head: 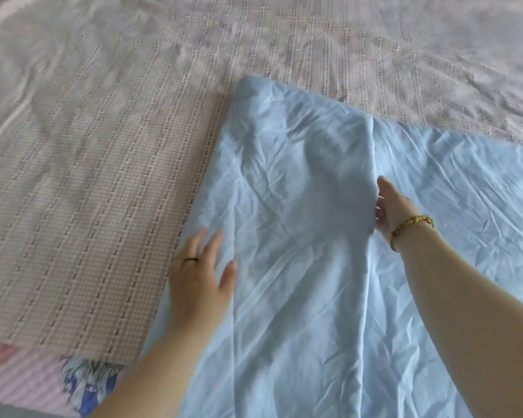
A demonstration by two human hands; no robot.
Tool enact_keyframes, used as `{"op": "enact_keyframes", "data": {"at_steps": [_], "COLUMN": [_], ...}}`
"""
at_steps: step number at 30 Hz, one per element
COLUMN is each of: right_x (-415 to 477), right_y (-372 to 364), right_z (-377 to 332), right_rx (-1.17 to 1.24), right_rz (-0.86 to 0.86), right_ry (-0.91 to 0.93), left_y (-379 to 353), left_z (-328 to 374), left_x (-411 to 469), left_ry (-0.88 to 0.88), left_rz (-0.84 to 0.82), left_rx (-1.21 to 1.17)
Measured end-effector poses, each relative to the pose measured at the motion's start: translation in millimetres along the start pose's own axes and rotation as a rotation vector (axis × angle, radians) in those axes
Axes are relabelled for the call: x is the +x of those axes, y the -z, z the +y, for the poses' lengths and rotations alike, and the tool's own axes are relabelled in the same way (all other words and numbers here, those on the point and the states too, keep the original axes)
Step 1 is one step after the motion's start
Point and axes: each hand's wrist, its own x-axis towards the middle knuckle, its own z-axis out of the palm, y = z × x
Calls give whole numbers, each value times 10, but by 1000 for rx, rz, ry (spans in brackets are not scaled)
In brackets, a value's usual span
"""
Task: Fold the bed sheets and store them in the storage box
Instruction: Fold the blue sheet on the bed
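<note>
On your left lies the pink checked cover [88,206], woven in ribs. Your left hand [198,282] lies flat, fingers straight and apart, on the left edge of the wrinkled light blue sheet [284,206]. Your right hand [390,206] meets the folded flap's edge. Its fingertips go under the cloth, so I cannot tell their grip.

No legible text, label, brand or number. Only a blurred blue-and-dark print [86,384] on the pink striped cloth [27,381] at 7 o'clock, unreadable.
</note>
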Motion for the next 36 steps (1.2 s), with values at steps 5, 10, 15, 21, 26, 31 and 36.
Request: {"op": "enact_keyframes", "data": {"at_steps": [5, 10, 15, 21, 26, 31, 36], "right_x": [272, 564, 718, 708, 282, -347, -840], "right_y": [-305, -457, -408, -156, 13, 178, 357], "right_z": [-333, -445, -383, -220, 53, 413, 809], "right_rx": [-120, -209, -258, -134, 74, -79, -232], "right_rz": [6, 69, 352, 206, 1, -200, -343], "right_ry": [28, 79, 431, 196, 3, -202, -270], "left_y": [-199, -275, -292, -278, -258, -58, 175], "left_z": [-265, -334, -316, -283, -210, -120, -177], "left_x": [181, 177, 173, 198, 198, 128, -309], "left_ry": [83, 75, 18, 6, 101, 296, 482], "left_rz": [-274, -289, -176, -260, -306, -249, -191], "left_rx": [253, 281, 296, 389, 312, 81, 1]}}
